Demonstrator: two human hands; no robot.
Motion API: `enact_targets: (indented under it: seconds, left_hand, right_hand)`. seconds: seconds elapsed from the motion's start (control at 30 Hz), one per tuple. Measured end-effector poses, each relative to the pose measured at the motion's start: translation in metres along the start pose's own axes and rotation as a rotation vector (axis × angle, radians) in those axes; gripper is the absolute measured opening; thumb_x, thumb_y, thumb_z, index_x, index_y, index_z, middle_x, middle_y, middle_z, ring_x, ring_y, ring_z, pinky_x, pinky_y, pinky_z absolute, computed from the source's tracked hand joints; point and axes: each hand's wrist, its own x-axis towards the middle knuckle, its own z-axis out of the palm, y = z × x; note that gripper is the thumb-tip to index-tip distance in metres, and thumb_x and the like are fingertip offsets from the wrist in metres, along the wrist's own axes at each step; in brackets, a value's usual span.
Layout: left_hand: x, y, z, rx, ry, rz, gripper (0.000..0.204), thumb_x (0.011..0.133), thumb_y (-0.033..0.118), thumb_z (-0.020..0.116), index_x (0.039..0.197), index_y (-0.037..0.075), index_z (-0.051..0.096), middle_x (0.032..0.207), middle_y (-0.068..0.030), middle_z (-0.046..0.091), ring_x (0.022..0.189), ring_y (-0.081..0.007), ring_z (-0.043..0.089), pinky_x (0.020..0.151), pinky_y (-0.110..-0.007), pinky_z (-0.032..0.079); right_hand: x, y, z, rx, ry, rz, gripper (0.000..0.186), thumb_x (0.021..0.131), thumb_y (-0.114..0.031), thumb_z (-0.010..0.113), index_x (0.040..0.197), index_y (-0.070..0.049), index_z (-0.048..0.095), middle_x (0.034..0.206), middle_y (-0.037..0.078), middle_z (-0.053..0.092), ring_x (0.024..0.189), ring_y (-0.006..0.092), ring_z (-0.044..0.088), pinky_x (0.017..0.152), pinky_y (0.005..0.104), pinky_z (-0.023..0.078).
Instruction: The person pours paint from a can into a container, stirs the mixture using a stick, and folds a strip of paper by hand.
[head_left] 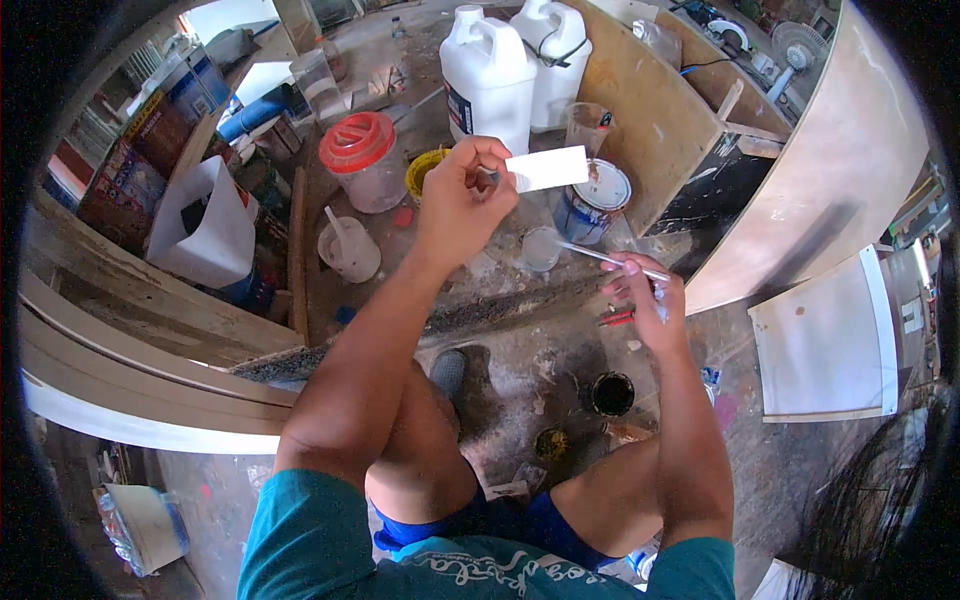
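Observation:
Between the fingertips of my left hand (465, 195) is a small white rectangular piece (548, 170), held up by one end. My right hand (648, 292) is closed around a thin pale rod (615, 259); whether it is a brush or a plain stick cannot be made out. The rod's far tip points left, by the rim of a small clear cup (541, 250) on the ground. Just behind that cup stands a blue paint can (592, 222) with a stained white top. White smears mark my right hand. A red-handled object (617, 319) lies below it.
Two white jugs (490, 85) stand at the back. Left of them are a red-lidded bucket (365, 165), a yellow-rimmed container (425, 172) and a white tub (350, 250) with a stick. A pale curved panel (815, 160) leans at right. A dark-filled can (612, 394) sits between my legs.

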Motion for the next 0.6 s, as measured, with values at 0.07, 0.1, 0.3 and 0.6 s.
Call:
enact_targets:
  seconds: [0.07,0.1,0.3,0.6]
  left_hand:
    - [0.002,-0.014,-0.003,0.074,0.025,0.011,0.028,0.091,0.000,0.071,0.116,0.005,0.060,0.096,0.0032,0.061,0.081,-0.0044,0.056,0.070,-0.023,0.046]
    - [0.003,-0.023,-0.004,0.075,0.025,0.006,0.028,0.091,0.000,0.071,0.116,0.005,0.060,0.096,0.0032,0.061,0.081,-0.0044,0.056,0.070,-0.023,0.046]
    - [0.003,-0.055,-0.009,0.252,0.086,-0.009,0.028,0.086,0.002,0.072,0.113,0.005,0.067,0.087,-0.0018,0.070,0.066,-0.0052,0.056,0.062,-0.024,0.047]
    - [-0.001,-0.075,-0.011,0.485,-0.038,-0.045,0.026,0.089,0.011,0.072,0.115,0.009,0.070,0.094,-0.0097,0.077,0.074,-0.0210,0.072,0.071,-0.036,0.056]
  right_hand:
    - [-0.002,-0.001,0.000,0.036,0.002,-0.024,0.029,0.109,-0.019,0.054,0.120,0.002,0.071,0.107,0.013,0.077,0.077,0.0150,0.072,0.067,0.0263,0.056]
    - [-0.001,-0.003,-0.001,0.010,0.002,-0.041,0.030,0.109,-0.020,0.054,0.119,0.002,0.071,0.107,0.014,0.077,0.077,0.0154,0.072,0.068,0.0268,0.056]
    - [-0.004,-0.014,-0.004,-0.016,0.032,-0.079,0.033,0.110,-0.023,0.052,0.119,0.004,0.069,0.106,0.016,0.076,0.078,0.0179,0.072,0.070,0.0299,0.058]
    - [-0.006,-0.014,-0.006,0.031,0.059,-0.138,0.035,0.109,-0.025,0.053,0.118,0.003,0.070,0.107,0.017,0.076,0.079,0.0187,0.073,0.071,0.0305,0.058]
